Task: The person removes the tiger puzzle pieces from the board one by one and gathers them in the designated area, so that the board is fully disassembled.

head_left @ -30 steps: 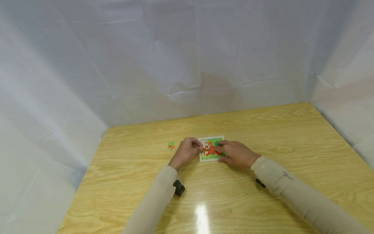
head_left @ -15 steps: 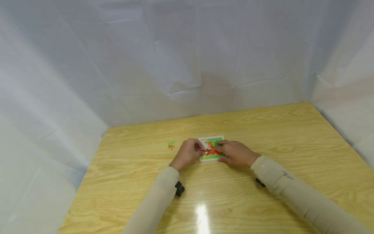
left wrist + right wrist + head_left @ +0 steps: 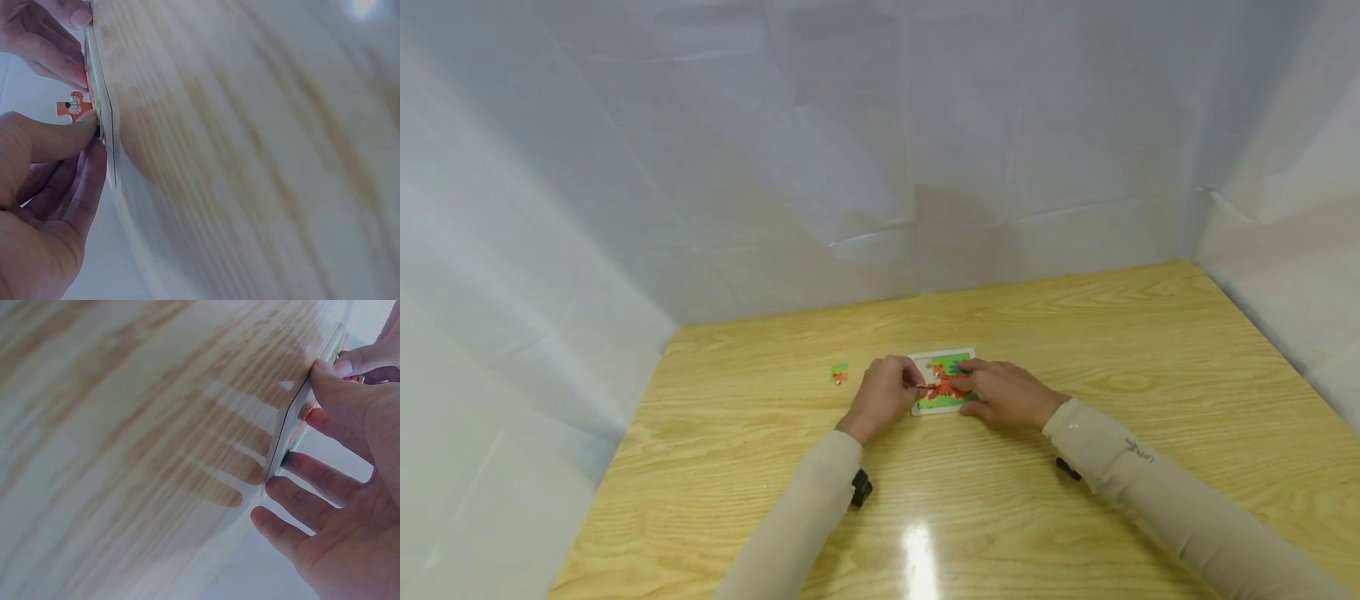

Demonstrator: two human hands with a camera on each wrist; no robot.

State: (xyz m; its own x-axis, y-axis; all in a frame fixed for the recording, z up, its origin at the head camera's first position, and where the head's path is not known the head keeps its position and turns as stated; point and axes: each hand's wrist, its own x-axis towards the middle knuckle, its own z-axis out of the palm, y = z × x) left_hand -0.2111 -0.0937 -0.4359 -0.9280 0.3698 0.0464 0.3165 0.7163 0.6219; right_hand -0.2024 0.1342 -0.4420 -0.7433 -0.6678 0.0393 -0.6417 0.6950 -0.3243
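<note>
A framed jigsaw puzzle (image 3: 943,403) with a white border and an orange tiger on green lies on the table. My left hand (image 3: 883,396) is at its left side and pinches an orange jigsaw piece (image 3: 76,107) between thumb and fingers. That piece stands tilted up over the board in the left wrist view. Across the puzzle's right side rests my right hand (image 3: 1011,393), fingers spread, thumb at the near edge and fingertips on the picture. In the right wrist view its fingers (image 3: 325,478) reach over the board's edge. The upper left of the puzzle shows bare white backing.
A loose green and orange jigsaw piece (image 3: 839,374) lies on the wooden table (image 3: 737,467) left of the puzzle. White sheeting (image 3: 820,167) hangs behind the table and along both sides.
My left hand has shifted slightly right, and the pinched piece has tipped from lying flatter to standing on edge. The right hand has stayed in place on the puzzle.
</note>
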